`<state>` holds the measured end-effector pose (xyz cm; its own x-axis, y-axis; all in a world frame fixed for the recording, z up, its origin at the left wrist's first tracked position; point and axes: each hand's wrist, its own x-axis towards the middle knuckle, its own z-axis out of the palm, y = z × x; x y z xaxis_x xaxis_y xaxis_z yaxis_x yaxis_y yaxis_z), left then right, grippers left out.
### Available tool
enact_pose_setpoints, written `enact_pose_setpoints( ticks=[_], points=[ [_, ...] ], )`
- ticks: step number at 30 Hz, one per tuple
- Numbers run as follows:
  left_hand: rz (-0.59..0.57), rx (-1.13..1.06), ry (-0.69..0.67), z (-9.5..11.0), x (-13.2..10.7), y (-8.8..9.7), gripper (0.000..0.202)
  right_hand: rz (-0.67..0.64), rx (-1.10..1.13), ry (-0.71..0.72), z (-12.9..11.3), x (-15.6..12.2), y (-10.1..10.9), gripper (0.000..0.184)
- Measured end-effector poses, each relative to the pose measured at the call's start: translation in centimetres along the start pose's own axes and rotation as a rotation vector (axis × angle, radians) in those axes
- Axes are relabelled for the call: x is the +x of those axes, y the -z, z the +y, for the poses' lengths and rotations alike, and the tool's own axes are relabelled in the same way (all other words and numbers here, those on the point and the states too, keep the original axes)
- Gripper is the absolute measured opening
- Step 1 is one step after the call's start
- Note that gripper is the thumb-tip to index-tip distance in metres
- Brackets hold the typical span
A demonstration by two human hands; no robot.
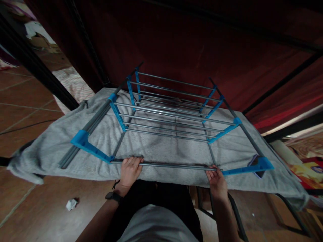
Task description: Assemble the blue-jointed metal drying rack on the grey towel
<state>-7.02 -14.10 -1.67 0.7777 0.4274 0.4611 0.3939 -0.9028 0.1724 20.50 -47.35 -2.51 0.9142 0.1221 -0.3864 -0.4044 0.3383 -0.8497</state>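
Observation:
A shoe rack of thin metal rods and blue plastic brackets (224, 131) lies on a grey blanket (161, 147). Its nearest metal rod (174, 165) runs crosswise just in front of my body. My left hand (130, 170) is closed over that rod near its left end, beside the blue end bracket (93, 149). At the other end, my right hand (217, 181) grips the same rod with its fingers curled round it, close to the right end bracket (246, 169). Grey tubes (98, 116) run along the rack's left side.
A dark phone-like object (259, 173) lies partly under the right bracket. Dark red cloth (176, 37) hangs behind, with black metal bars (32, 60) around. Red and yellow packaging (309, 171) is at the right. Crumpled white paper (71, 204) lies on the floor.

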Motion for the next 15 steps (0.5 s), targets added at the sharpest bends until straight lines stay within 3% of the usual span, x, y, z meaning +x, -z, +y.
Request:
enact_pose_setpoints(
  ticks=[6, 15],
  points=[
    [-0.016, -0.002, -0.003, 0.1, 0.1, 0.1, 0.021, -0.043, -0.028, 0.022, 0.3, 0.2, 0.3, 0.029],
    [-0.060, 0.009, 0.004, 0.3, 0.0, 0.1, 0.018, -0.069, -0.058, 0.017, 0.4, 1.2, 1.3, 0.020]
  ],
)
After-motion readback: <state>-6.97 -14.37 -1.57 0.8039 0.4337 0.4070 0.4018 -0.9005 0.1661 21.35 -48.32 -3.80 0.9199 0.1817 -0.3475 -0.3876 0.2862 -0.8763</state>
